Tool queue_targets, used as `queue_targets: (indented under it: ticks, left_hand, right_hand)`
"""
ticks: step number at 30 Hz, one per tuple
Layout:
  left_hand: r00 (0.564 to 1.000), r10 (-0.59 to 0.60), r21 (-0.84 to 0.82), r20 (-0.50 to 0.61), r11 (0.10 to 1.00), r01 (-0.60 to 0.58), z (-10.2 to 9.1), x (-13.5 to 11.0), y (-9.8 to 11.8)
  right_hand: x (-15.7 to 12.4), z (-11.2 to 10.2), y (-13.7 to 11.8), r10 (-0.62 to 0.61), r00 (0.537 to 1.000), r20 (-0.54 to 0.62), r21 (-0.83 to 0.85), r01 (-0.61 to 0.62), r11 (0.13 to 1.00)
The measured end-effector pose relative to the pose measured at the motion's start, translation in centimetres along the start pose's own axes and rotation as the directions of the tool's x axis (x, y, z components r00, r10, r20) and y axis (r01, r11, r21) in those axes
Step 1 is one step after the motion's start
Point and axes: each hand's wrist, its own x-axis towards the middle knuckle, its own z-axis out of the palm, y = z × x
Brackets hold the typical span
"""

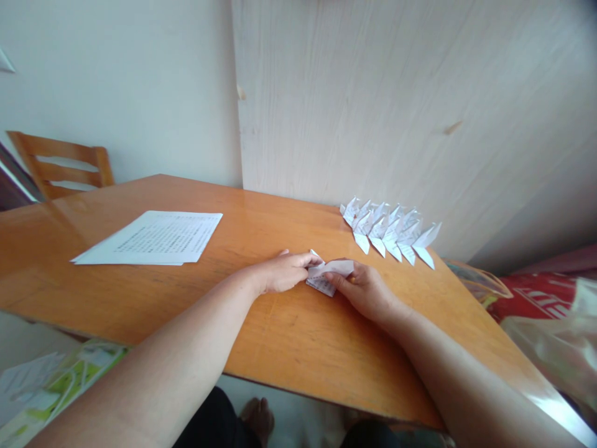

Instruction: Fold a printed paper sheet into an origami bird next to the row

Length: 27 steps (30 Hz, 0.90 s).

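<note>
A small piece of printed paper [328, 275], partly folded, lies on the orange wooden table [289, 336] between both hands. My left hand [283, 272] pinches its left end with the fingers closed. My right hand [365, 287] grips its right side, thumb pressed on top. A row of several finished folded paper shapes [390, 231] lies on the table just beyond my right hand, near the wall.
A stack of printed sheets [156, 238] lies at the table's left. A wooden chair [63, 165] stands behind the far left corner. Plastic bags [545, 317] sit to the right of the table, more papers and a bag [56, 379] on the floor at lower left.
</note>
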Motion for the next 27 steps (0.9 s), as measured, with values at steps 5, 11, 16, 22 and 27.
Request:
queue_targets:
  ticks: [5, 11, 16, 22, 27]
  left_hand:
    - [1.000, 0.002, -0.049, -0.002, 0.999, -0.002, 0.2, 0.1, -0.4]
    - [1.000, -0.031, -0.118, -0.003, 0.993, 0.030, 0.2, 0.2, -0.5]
    - [0.999, -0.036, -0.100, -0.015, 0.994, 0.035, 0.0, -0.1, 0.2]
    - [0.998, -0.048, -0.041, -0.033, 0.998, 0.047, 0.0, 0.3, 0.2]
    - [0.999, -0.029, 0.020, -0.041, 0.999, 0.030, 0.1, 0.4, 0.0]
  right_hand:
    - [0.3, 0.0, 0.1, 0.049, 0.998, -0.046, -0.078, -0.053, 0.996]
    - [0.3, 0.3, 0.5, -0.051, 0.973, -0.227, -0.184, 0.009, 0.983]
    - [-0.3, -0.5, -1.4, -0.416, 0.852, -0.317, -0.611, 0.151, 0.777]
    - [-2.0, 0.2, -3.9, -0.560, 0.822, -0.105, -0.901, 0.159, 0.403]
    - [-2.0, 1.1, -5.0, -0.551, 0.833, 0.048, -0.941, 0.223, 0.255]
